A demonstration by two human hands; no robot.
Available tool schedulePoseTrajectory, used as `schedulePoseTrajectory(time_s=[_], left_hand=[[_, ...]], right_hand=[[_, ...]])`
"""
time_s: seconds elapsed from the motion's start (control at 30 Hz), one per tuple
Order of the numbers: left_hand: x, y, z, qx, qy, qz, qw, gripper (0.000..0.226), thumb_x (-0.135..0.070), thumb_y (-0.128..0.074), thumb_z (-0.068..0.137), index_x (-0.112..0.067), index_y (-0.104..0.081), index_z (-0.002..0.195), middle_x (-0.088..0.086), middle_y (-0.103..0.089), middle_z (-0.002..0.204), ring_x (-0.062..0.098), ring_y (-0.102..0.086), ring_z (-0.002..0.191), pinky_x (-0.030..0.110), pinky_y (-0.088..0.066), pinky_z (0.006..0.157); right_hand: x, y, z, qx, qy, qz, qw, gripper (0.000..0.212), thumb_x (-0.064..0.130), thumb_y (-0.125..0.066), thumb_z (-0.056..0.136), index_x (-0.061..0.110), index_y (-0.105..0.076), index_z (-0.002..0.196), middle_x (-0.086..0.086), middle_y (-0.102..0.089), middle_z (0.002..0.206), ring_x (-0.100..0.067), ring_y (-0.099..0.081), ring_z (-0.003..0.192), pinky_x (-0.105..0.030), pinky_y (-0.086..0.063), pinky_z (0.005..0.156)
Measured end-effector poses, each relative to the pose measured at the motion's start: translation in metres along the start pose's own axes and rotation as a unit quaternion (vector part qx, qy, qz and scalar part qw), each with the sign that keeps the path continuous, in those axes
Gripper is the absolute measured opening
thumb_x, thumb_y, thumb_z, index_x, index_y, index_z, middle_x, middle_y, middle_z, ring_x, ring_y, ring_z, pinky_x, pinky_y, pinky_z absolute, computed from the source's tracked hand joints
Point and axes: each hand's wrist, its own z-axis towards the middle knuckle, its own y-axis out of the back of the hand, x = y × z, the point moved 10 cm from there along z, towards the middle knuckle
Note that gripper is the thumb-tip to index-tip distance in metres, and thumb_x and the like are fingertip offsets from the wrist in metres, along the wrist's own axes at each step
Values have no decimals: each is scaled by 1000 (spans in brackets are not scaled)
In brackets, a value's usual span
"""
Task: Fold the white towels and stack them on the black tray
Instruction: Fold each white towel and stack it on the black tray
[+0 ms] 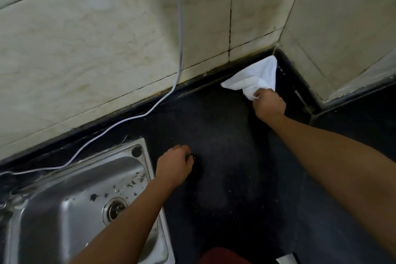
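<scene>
Right hand bunches one end of a white towel, which lies in the far corner of the dark surface against the tiled wall. Left hand, fingers curled and holding nothing visible, rests on the surface just beside the steel sink; a white cable hangs down the wall.

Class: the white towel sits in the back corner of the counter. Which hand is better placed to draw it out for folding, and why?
Right. The right hand already grips the white towel; the left hand rests closed on the dark counter beside the sink, apart from it.
</scene>
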Motion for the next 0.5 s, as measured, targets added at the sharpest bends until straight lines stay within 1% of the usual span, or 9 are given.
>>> schedulePoseTrajectory(time_s=[0.1,0.2,0.33,0.43,0.5], left_hand=[[4,2,-2,-1,-4,-15,1000,18,-30,-52,90,-17,-63,97,2,-64,96,23,-61,87,36,-51,71],[9,7,-8,-7,-11,-27,1000,17,-29,-53,90,-16,-63,95,2,-64,94,23,-62,86,35,-51,71],[18,2,-20,4,-17,-28,999,19,-29,-54,90,-15,-64,97,3,-66,93,23,-62,86,33,-50,71],[29,-11,-40,21,-14,-29,999,19,-29,-54,90,-15,-64,98,3,-67,92,24,-63,87,33,-51,72],[37,-22,-53,33,-12,-24,999,18,-29,-54,90,-16,-64,98,3,-68,93,23,-64,88,33,-51,72]], right_hand=[[25,8,-27,-11,80,24,996,26,16,-60,86,13,-68,111,-16,-60,112,-36,-60,99,-37,-48,77],[45,9,-68,-17,141,28,989,24,12,-62,82,12,-68,105,-13,-60,106,-33,-61,94,-39,-51,72],[61,-7,-136,-12,207,34,978,20,7,-65,78,14,-70,95,-6,-61,97,-29,-62,88,-37,-52,63],[66,-29,-191,-3,256,11,967,18,4,-70,73,15,-71,87,-4,-61,90,-26,-63,81,-31,-51,57],[65,-46,-222,15,271,-2,962,18,5,-72,71,16,-71,85,-3,-61,89,-25,-63,78,-31,-49,54]])
